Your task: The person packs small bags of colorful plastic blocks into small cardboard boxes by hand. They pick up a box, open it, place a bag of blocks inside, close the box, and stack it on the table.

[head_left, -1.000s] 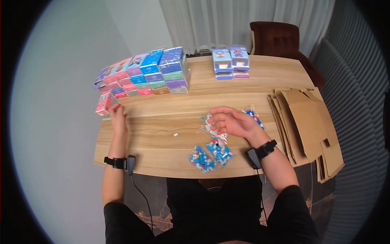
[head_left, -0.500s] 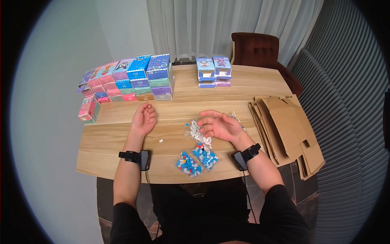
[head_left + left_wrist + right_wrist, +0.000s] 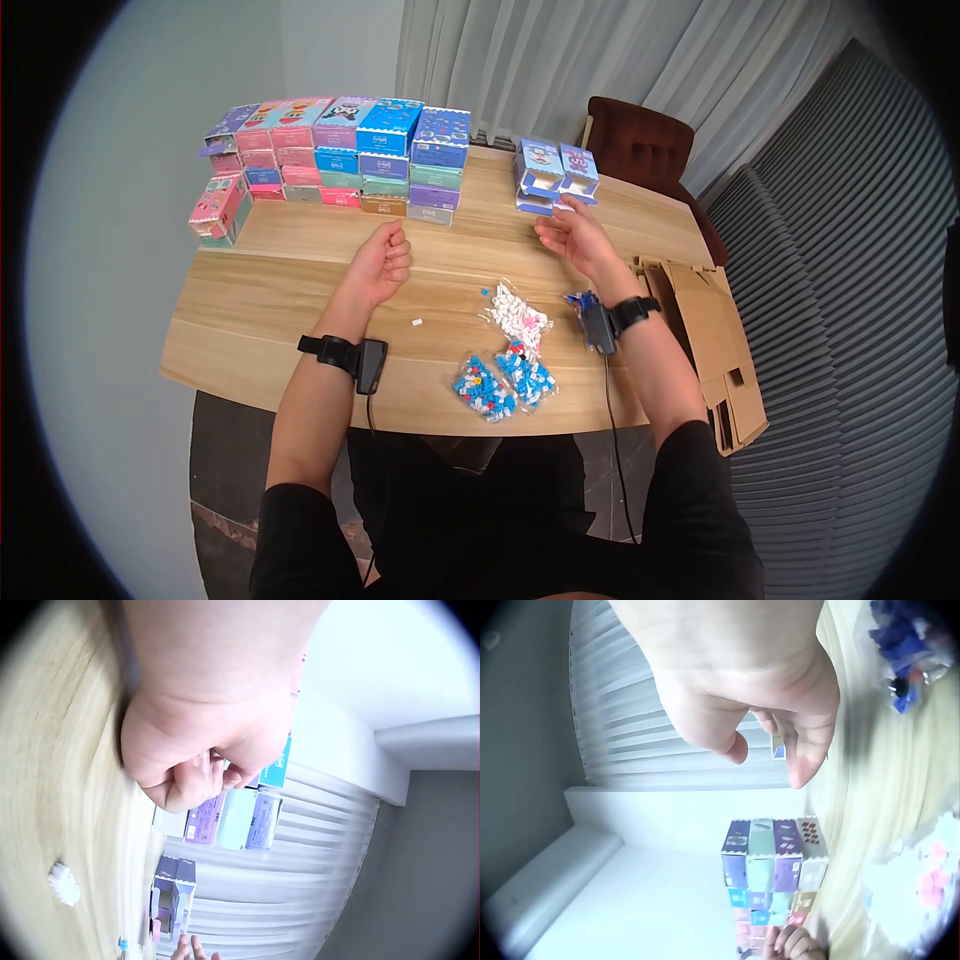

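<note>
Over the front edge of two small stacks of open-ended boxes (image 3: 541,157), my right hand (image 3: 578,240) reaches out with its fingers apart. The right wrist view shows a gap between thumb and fingers of that hand (image 3: 757,697), with nothing in it; whether a fingertip touches a box cannot be told. My left hand (image 3: 378,265) is at the table's left middle, fingers loosely curled, no object visible in it. Clear bags of small pieces lie between the arms: white and pink (image 3: 518,318), blue and white (image 3: 526,376), blue with some yellow and red (image 3: 484,388).
Stacked colourful boxes (image 3: 384,127) line the back left, with a pink box (image 3: 218,204) at their near left. Flattened cardboard (image 3: 708,330) lies at the right. A dark blue bag (image 3: 582,308) is partly under my right wrist. One white piece (image 3: 417,322) lies near my left wrist.
My right hand has moved away from above the white bag, forward to the open-ended boxes. My left hand has come rightward from beside the pink box, its fingers more curled. The head view has shifted.
</note>
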{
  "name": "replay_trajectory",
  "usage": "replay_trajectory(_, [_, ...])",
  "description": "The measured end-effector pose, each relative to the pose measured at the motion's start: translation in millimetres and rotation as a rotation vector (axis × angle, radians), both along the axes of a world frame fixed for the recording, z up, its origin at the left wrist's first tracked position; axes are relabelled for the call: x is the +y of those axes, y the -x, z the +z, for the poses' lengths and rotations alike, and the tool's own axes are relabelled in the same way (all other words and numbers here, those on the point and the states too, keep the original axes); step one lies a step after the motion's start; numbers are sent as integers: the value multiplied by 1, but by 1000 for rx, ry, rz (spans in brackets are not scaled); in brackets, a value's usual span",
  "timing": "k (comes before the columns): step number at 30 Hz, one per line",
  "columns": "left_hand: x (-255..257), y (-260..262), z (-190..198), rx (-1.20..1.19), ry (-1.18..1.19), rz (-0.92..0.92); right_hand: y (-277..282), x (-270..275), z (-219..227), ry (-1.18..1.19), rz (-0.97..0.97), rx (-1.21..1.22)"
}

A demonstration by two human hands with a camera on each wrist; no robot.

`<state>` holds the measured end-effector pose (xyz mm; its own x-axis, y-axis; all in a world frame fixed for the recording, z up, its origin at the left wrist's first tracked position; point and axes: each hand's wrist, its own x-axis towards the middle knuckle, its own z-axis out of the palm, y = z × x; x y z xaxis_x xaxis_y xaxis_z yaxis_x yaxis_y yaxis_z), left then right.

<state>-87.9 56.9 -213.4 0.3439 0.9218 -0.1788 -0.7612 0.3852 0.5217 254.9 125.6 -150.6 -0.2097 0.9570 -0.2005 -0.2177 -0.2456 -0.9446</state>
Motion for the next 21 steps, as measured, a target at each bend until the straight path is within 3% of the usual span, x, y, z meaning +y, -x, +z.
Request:
replay_trajectory(4, [2, -1, -2, 10, 3, 40, 14, 48, -5, -8, -37, -135])
replay_trajectory(9, [2, 1, -5, -6, -3, 54, 30, 64, -1, 64, -68, -242])
replay_trajectory(12, [1, 0, -4, 6, -16, 47, 31, 58, -3, -27, -45, -240])
replay_trajectory(15, [1, -1, -6, 6, -14, 40, 31, 53, -8, -186, -163, -288])
replay_trajectory(18, [2, 1, -5, -17, -5, 32, 23, 45, -4, -350, -280, -523])
replay_trajectory(21, [5, 2, -9, -27, -43, -5, 21, 25, 12, -525, -359, -468])
